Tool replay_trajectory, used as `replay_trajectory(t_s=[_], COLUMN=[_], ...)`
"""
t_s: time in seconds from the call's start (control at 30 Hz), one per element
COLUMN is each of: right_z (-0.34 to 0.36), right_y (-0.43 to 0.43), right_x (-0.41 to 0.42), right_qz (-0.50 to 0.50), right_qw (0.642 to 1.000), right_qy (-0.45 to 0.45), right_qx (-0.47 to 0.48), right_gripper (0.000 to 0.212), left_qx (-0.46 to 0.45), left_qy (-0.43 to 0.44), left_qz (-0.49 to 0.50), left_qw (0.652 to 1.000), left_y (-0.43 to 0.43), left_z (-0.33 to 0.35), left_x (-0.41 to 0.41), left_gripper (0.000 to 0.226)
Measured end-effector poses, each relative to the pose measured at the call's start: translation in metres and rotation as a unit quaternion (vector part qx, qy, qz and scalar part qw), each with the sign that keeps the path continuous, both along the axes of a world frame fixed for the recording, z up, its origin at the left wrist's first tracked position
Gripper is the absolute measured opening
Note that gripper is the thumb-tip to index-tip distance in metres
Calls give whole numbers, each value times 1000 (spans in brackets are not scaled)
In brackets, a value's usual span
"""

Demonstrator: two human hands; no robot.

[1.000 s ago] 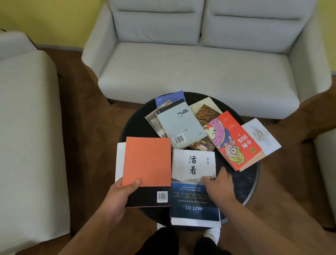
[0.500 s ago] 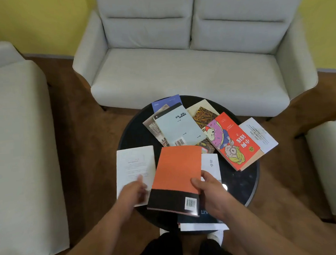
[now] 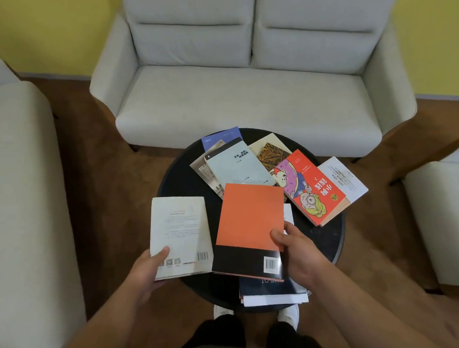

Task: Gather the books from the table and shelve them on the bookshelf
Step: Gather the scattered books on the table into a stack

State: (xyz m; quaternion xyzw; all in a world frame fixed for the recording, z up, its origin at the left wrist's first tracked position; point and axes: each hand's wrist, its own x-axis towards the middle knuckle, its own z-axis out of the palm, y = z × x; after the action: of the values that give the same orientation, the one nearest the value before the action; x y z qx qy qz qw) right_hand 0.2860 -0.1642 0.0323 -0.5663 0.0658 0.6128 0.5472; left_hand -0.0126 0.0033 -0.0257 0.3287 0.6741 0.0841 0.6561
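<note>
The person's left hand [image 3: 145, 269] grips the near corner of a white paperback book [image 3: 179, 235], thumb on its back cover, holding it over the left edge of the round black counter [image 3: 328, 235]. The right hand [image 3: 299, 255] clasps the right edge of an orange-and-black paperback book [image 3: 249, 225], which sits tilted over a dark blue book [image 3: 272, 286] at the counter's near edge. Further back, a pale grey-blue book [image 3: 237, 165] overlaps several others, and a red cartoon-covered book [image 3: 312, 188] lies to the right, beside a white book [image 3: 341, 179] that overhangs the rim.
</note>
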Motion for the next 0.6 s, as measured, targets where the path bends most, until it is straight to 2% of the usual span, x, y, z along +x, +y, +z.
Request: replay_trajectory(t_s=[0.17,0.33,0.6], right_z=[9,22,25], right_y=[-14,-51,-109], right_x=[23,59,112], right_qz=[-54,-108,-101], right_qw=[998,994,995], right_qy=[-8,-1,7], right_qx=[24,23,-15], right_gripper=[27,27,26], left_qx=[73,118,23], left_qy=[-56,-97,-183], left_qz=[-21,-40,28], left_qw=[996,987,982], left_y=[-6,-40,-98], left_z=[44,73,67], left_x=[-4,5,76], left_gripper=[16,22,30])
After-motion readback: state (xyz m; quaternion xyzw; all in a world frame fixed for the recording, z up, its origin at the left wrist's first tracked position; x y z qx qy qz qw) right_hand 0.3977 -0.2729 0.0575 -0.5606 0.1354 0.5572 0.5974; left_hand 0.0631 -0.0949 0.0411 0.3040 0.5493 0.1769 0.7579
